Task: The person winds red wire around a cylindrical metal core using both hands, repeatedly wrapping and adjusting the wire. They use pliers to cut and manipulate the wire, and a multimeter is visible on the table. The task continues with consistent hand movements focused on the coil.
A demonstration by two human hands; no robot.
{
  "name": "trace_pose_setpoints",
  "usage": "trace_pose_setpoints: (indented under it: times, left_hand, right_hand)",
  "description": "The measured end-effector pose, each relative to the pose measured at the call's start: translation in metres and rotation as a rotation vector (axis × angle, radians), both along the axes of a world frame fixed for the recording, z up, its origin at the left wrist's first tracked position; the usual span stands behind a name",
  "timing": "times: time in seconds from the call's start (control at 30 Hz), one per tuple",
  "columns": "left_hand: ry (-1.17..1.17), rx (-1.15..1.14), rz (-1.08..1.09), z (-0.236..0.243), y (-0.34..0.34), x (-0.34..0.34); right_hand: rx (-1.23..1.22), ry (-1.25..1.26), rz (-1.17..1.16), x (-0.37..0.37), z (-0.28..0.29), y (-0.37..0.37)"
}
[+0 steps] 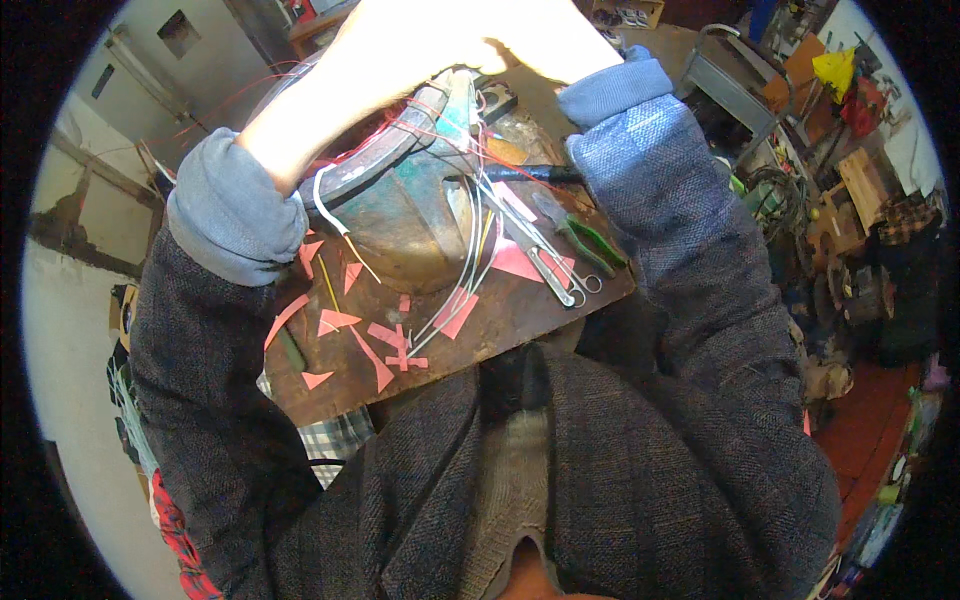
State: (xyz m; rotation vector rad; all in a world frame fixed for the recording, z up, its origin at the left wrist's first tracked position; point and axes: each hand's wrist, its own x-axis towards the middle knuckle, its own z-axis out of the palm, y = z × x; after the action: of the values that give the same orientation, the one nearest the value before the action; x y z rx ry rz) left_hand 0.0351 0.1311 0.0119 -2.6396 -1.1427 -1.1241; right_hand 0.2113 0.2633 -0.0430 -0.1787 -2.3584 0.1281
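Note:
My left hand and my right hand meet at the top edge, washed out by bright light, over the upper end of a curved grey metal piece with thin red wires; their fingertips and anything held cannot be made out. Below them is a tarnished metal body with white and yellow wires. To its right lie green-handled pliers and metal scissors. Pink cut scraps are scattered on the brown wooden board beneath, and a dark rod crosses toward my right sleeve.
At the right stand a grey metal-framed chair or trolley and piles of clutter, with a yellow bag and wooden boards. A pale wall is at the left. A box with shoes sits at the back.

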Motion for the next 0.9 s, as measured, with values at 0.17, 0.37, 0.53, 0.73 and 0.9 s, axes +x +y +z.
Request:
trace_pose_setpoints:
  times: [0.17, 0.37, 0.53, 0.73, 0.9]
  left_hand:
    - [0.149, 0.035, 0.028, 0.003, 0.007, -0.012]
    - [0.076, -0.046, 0.102, -0.001, 0.006, -0.009]
    - [0.137, 0.017, 0.161, 0.002, 0.002, -0.006]
    - [0.217, 0.064, 0.242, 0.000, 0.005, -0.006]
    - [0.081, 0.011, 0.063, -0.001, 0.005, -0.008]
  right_hand:
    - [-1.218, 0.250, -0.032, 0.010, -0.006, 0.013]
    - [-0.083, 0.188, 0.131, 0.000, -0.009, 0.002]
    - [-0.869, 0.178, -0.014, 0.007, -0.004, 0.004]
    - [0.138, 0.002, 0.070, -0.007, -0.003, 0.018]
    - [-1.446, 0.149, 0.547, 0.002, -0.015, 0.027]
